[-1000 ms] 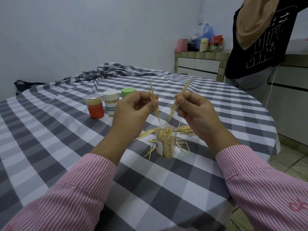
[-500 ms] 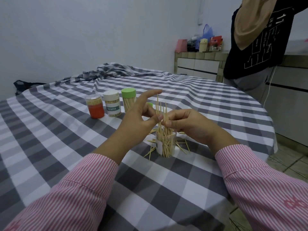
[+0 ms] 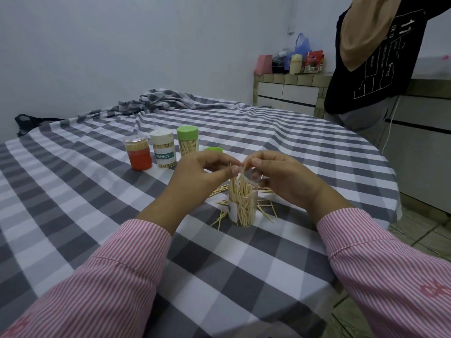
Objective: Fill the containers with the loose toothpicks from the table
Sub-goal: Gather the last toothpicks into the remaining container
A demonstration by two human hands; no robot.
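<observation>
Hands lowered onto clear container [image 3: 242, 206], each grip pinching upright toothpicks [image 3: 238, 184]

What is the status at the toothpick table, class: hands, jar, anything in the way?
Left hand and right hand both pinch toothpicks standing in the open clear jar. Loose toothpicks ring its base. Nothing blocking.

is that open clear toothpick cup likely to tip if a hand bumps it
Probably yes: the clear cup is tall, narrow and looks like thin plastic, so likely light. Toothpicks stick above its rim, where both hands work, giving leverage. The soft tablecloth may steady it little.
</observation>
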